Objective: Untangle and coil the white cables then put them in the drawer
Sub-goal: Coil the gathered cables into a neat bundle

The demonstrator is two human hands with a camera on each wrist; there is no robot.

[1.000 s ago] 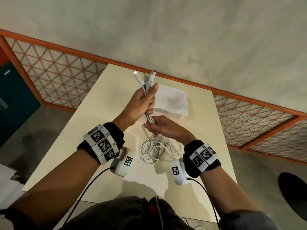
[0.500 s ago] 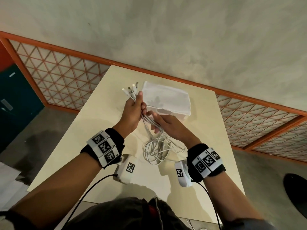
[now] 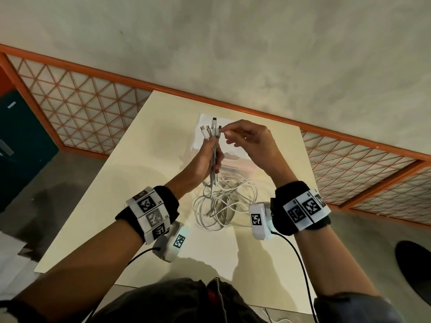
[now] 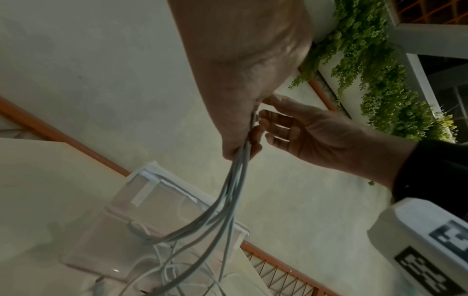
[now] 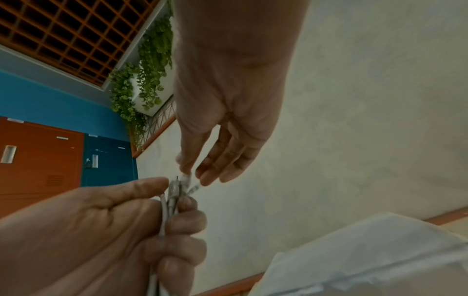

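My left hand [image 3: 206,157] grips a bundle of white cables [image 3: 213,173] upright in its fist above the table. Several connector ends [image 3: 212,129] stick out above the fist. The rest of the cables hang down into a tangled pile [image 3: 221,206] on the tabletop. My right hand [image 3: 247,141] reaches in from the right, its thumb and fingertips pinching one connector [image 5: 186,178] at the top of the bundle. In the left wrist view the strands [image 4: 228,200] drop from my left hand [image 4: 240,100] toward the translucent white drawer box [image 4: 157,220], which stands just behind the hands.
The cream table [image 3: 140,183] stands against a grey wall with an orange-framed lattice [image 3: 81,108] along its base. The drawer box [image 3: 235,157] sits at the far middle of the table. Teal and orange lockers [image 5: 50,156] are to the left.
My right hand has left the lower strands and risen to the connector ends. My left hand has turned the bundle from leaning left to upright.
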